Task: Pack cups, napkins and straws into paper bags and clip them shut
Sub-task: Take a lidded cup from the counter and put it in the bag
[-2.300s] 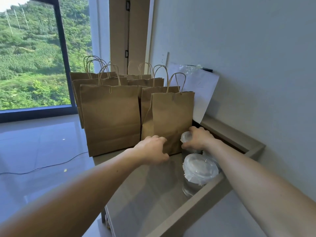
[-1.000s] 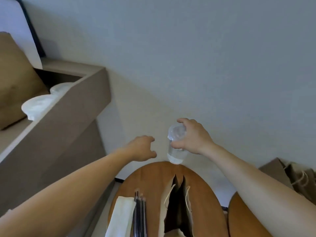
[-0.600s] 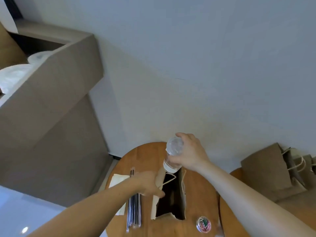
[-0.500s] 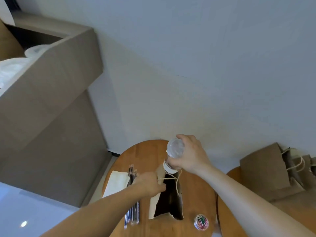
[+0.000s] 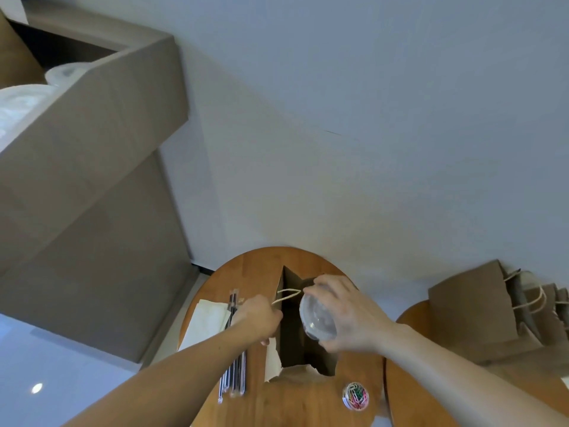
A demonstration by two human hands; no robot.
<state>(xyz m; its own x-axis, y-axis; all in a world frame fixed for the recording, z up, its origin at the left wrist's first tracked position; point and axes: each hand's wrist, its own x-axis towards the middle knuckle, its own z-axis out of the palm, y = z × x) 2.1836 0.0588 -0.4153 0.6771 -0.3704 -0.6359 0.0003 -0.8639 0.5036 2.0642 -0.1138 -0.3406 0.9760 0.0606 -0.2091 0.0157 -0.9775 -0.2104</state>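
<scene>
The left hand [image 5: 258,322] keeps its grip on the nine-o'clock rim of the paper bag [image 5: 291,343], holding its mouth open on the counter [image 5: 261,266]. The right hand [image 5: 349,318], wrapped round the lidded cup [image 5: 317,318], has brought it down from the bag's twelve-o'clock end to the mouth. The cup is probably about to go in.

Soft, even light, faint shadows. A small glare spot lies on the floor [image 5: 37,388]. Edges bend; the cabinet [image 5: 92,180] looks blurred.

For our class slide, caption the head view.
Right hand holds a lidded clear cup over the open paper bag; left hand grips its edge.
</scene>
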